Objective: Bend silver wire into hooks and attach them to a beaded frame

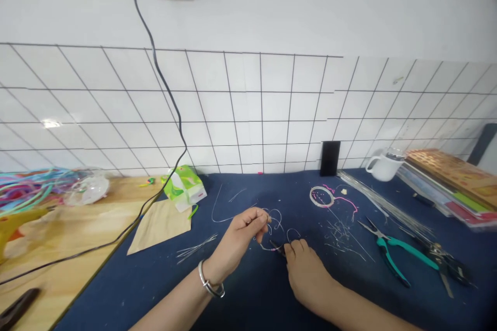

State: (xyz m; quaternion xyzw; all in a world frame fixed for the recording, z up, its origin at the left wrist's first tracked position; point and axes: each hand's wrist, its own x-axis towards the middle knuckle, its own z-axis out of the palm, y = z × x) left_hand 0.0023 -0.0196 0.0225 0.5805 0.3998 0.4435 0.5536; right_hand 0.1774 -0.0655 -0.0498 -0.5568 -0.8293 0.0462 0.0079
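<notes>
My left hand [247,231], with a silver bangle on its wrist, is closed in a pinch on thin wire. The wire [276,216] curls in loops beyond my fingertips, and a short stretch with tiny pink beads [273,249] hangs below them. My right hand [306,270] rests low over the blue mat, its fingers wrapped round a small dark-tipped tool that looks like pliers [276,245]. The tool's tips point left and meet the wire beside the pink beads. Its handles are hidden under my right hand.
On the right lie teal-handled pliers [392,245], dark cutters [442,258], a wire bundle [388,204], wire scraps [344,240] and a ring [321,196]. A white mug [384,165] stands behind. Leftward are cut wires [196,248], a green packet [184,186] and a black cable [171,98].
</notes>
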